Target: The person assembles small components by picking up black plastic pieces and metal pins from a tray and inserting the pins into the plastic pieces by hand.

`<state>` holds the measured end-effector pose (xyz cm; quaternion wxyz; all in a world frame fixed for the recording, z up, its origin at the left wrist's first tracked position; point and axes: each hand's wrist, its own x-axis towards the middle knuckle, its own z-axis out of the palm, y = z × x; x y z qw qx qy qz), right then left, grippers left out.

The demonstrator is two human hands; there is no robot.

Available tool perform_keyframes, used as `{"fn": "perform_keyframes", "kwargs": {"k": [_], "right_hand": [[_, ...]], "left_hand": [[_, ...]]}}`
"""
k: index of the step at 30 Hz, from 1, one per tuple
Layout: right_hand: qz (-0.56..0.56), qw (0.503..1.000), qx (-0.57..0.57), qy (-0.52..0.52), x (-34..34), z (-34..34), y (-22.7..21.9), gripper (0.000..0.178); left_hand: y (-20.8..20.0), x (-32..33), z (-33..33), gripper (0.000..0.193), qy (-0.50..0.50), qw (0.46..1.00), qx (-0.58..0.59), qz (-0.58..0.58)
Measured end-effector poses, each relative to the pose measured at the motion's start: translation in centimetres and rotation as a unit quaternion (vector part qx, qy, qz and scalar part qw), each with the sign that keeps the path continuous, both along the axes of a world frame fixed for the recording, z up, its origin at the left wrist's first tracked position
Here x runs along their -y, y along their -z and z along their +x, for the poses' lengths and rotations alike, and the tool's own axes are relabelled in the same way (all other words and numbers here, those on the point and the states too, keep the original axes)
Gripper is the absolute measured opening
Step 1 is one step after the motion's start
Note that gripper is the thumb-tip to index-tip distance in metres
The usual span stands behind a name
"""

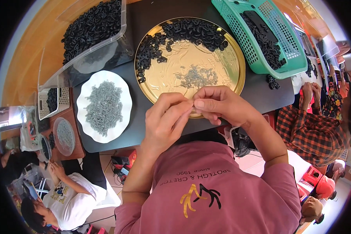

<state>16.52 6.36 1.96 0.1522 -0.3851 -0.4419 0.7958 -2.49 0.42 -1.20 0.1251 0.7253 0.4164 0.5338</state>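
Note:
My left hand (165, 119) and my right hand (218, 104) meet fingertip to fingertip over the near rim of a round gold tray (232, 84). Something very small is pinched between them; it is hidden by the fingers. On the tray lie a heap of small black plastic parts (175, 37) along the far edge and a small pile of grey metal clips (197, 76) near the middle.
A white plate (124, 117) of grey clips sits left of the tray. A clear tub (93, 54) of black parts stands at back left, a green basket (261, 58) of them at back right. Other people work at the left and right.

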Motion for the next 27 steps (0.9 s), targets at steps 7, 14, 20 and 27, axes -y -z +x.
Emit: {"fn": "perform_keyframes", "kwargs": {"k": [7,14,20,27], "right_hand": [[-0.172,0.971,-0.155,0.065,0.8,-0.4,0.9,0.02],[-0.094,0.983,-0.136,0.077,2.2,-1.0,0.6,0.02],[0.192,0.967,-0.081,0.147,3.1,-1.5,2.2,0.007],[0.442,0.891,0.05,0.091,3.0,0.1,1.9,0.013]], "left_hand": [[-0.1,1.2,1.3,0.033,-0.019,0.996,0.063,-0.059],[0.2,1.4,1.0,0.027,-0.016,0.988,0.13,-0.077],[0.1,1.9,1.6,0.021,-0.032,0.963,0.193,-0.184],[0.5,1.6,1.8,0.021,0.0,0.971,0.143,-0.19]]}}
